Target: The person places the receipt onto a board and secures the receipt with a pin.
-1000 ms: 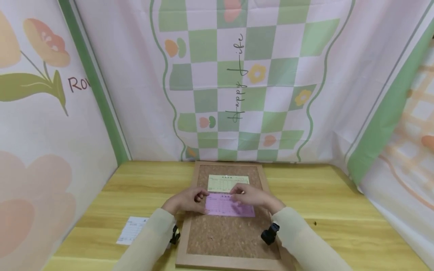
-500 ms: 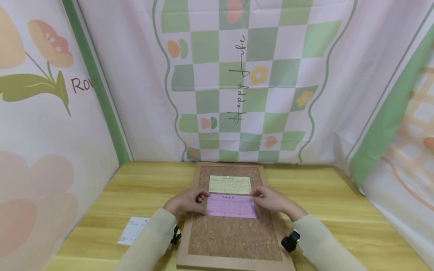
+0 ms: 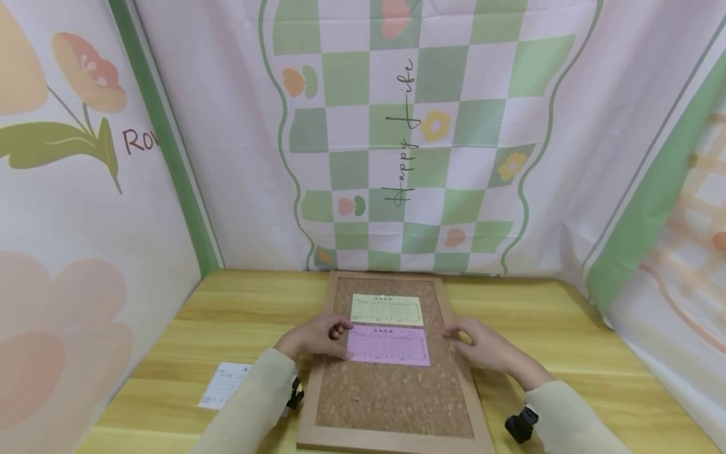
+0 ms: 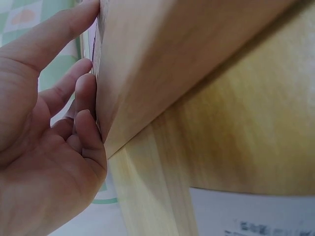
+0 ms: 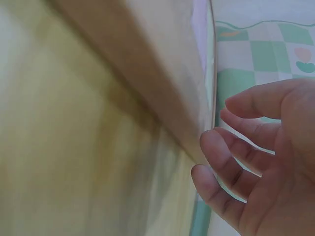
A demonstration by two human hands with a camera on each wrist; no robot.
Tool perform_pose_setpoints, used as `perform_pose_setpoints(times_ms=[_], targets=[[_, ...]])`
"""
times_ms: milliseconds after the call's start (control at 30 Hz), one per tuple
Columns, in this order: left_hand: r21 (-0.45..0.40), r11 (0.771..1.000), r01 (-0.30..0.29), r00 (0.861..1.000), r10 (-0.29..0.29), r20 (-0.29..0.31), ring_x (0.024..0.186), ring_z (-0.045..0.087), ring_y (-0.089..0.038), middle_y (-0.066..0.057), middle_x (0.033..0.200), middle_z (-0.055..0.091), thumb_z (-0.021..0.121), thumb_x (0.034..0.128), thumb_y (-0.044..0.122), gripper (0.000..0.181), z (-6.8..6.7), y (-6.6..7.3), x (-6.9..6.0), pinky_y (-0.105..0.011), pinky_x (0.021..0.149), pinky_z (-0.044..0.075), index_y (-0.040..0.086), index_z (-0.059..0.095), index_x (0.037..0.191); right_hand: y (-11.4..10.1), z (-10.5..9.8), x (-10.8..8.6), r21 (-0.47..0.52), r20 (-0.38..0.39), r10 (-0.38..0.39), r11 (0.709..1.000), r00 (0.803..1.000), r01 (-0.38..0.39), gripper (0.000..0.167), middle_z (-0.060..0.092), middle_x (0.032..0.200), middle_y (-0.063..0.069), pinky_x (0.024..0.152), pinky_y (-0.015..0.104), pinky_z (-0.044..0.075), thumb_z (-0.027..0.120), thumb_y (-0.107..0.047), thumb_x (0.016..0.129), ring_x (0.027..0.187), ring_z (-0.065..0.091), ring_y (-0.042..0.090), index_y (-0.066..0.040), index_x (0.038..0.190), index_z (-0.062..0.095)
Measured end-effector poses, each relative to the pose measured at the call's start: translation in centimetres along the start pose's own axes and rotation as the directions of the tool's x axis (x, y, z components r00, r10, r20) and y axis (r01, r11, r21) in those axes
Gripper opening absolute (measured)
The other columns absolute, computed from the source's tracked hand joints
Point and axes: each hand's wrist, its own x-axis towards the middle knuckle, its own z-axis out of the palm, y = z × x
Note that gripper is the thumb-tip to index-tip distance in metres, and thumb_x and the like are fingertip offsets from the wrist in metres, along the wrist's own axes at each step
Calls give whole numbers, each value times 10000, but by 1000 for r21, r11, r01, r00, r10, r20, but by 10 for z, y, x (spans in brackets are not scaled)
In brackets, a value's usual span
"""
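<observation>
On the framed cork board [image 3: 391,400] a pink printed slip [image 3: 388,346] lies just below a yellow one [image 3: 387,309]. The left hand [image 3: 317,337] rests at the pink slip's left edge, thumb and index finger touching its left corners; in the left wrist view the other fingers of that hand [image 4: 54,132] bend loosely beside the wooden frame [image 4: 142,59]. Over the board's right frame edge hovers the right hand [image 3: 488,347], apart from both slips. Its fingers are relaxed and hold nothing, as the right wrist view of the hand [image 5: 266,162] shows.
A white printed slip [image 3: 224,383] lies on the wooden table [image 3: 170,353] left of the board, partly covered by the left sleeve. Behind the table hangs a checked curtain [image 3: 391,126], and more patterned fabric stands at both sides.
The right hand has moved from the pink slip's upper middle along to its right corner, then off it to the right frame edge. The left hand has stayed at the slip's left edge.
</observation>
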Motion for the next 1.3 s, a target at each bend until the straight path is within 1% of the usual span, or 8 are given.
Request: perform_pose_setpoints(times_ms=[133,300,400,533,733,933,1100,1300], targets=[[-9,1000,-3,1000,3,1,936,427,-191,-71,1031,491,841,814,103,573,0,-3,2,-346,803,381,-1,574,1309,9,1,-7,-24,4,-16,1000,1000,16,364,561,1307,268,986,612,409,602,-68,984,1239,493,482,80,1315,570],[-4,1000,-12,1000,13,5,925,425,-187,-65,1016,487,841,814,101,567,1,-6,3,-343,795,376,0,576,1305,16,2,-14,-11,62,-45,999,997,46,465,462,1403,325,1026,646,342,608,-109,992,1306,406,522,99,1393,496],[-1,1000,-18,1000,18,7,926,429,-192,-66,1019,490,841,812,99,567,1,-5,2,-345,798,380,-5,577,1302,17,3,-17,3,86,-41,999,995,40,517,400,1447,346,1037,660,314,617,-141,992,1331,359,542,100,1422,462],[-4,1000,-16,1000,17,11,930,430,-197,-68,1028,493,837,817,101,567,1,-3,1,-349,803,378,-8,576,1308,17,2,-20,31,119,-32,999,992,29,557,325,1496,356,1038,654,312,615,-152,993,1354,317,552,107,1448,424],[2,1000,-7,1000,7,8,948,434,-201,-79,1044,501,835,821,108,561,1,-3,1,-356,820,388,2,577,1308,19,0,-21,75,187,-14,997,982,0,581,231,1556,337,1045,644,305,578,-175,1020,1393,249,543,86,1493,364],[22,1000,-17,1000,17,13,980,447,-206,-74,1082,512,831,821,113,573,1,-2,1,-382,864,408,-2,571,1319,22,0,-22,106,194,-10,994,981,-11,592,202,1569,332,1062,654,265,572,-190,1026,1411,206,542,76,1506,348],[20,999,-34,999,33,23,1003,460,-214,-81,1108,519,823,826,114,582,0,-1,-1,-400,893,417,-9,562,1332,24,1,-23,117,195,-10,993,981,-13,602,190,1572,334,1059,657,264,562,-208,1034,1411,197,545,73,1514,332],[29,995,-94,995,93,36,984,464,-221,-98,1101,513,791,855,117,562,-2,-3,-4,-348,844,418,-26,546,1341,24,0,-23,122,208,-2,992,978,-24,610,174,1575,334,1055,646,276,548,-224,1043,1414,198,541,68,1524,312]])
